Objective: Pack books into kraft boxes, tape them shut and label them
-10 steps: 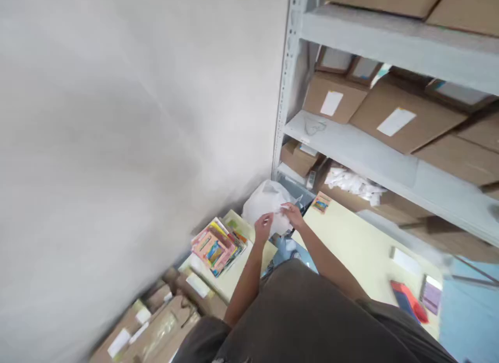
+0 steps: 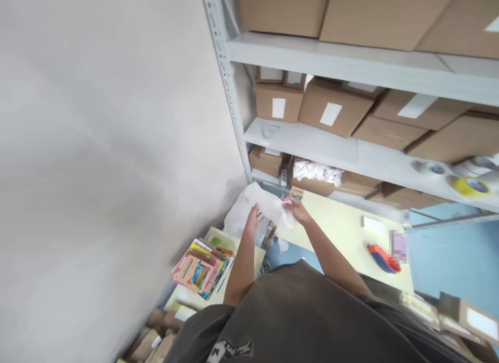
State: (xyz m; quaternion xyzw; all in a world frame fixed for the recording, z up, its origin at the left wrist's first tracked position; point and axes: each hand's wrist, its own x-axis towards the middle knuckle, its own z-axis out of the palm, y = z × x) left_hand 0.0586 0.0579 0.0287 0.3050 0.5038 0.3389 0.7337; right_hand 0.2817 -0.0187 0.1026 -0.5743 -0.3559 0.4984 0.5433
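A thin white plastic bag (image 2: 268, 201) stretches between my hands. My right hand (image 2: 298, 211) pinches its right end, and a crumpled part hangs below those fingers. My left hand (image 2: 253, 220) rests against the sheet's lower left side with its fingers apart. Behind and below that hand lies a larger bulky white plastic bag (image 2: 236, 217), near the wall; whether the two are one piece I cannot tell. Beside my right hand, a small orange-bordered picture book (image 2: 297, 192) lies on the corner of the pale yellow table (image 2: 331, 217).
A stack of colourful books (image 2: 198, 272) sits on a pale surface at left. Metal shelving (image 2: 331, 144) carries cardboard boxes (image 2: 331, 113) and tape rolls (image 2: 471, 186). On the table are a white box (image 2: 374, 225) and a red-and-blue object (image 2: 384, 259). The wall (image 2: 117, 144) bounds the left.
My hands have moved apart and the white plastic is now spread between them. My left hand's fingers have opened from a pinch. The camera view has turned right.
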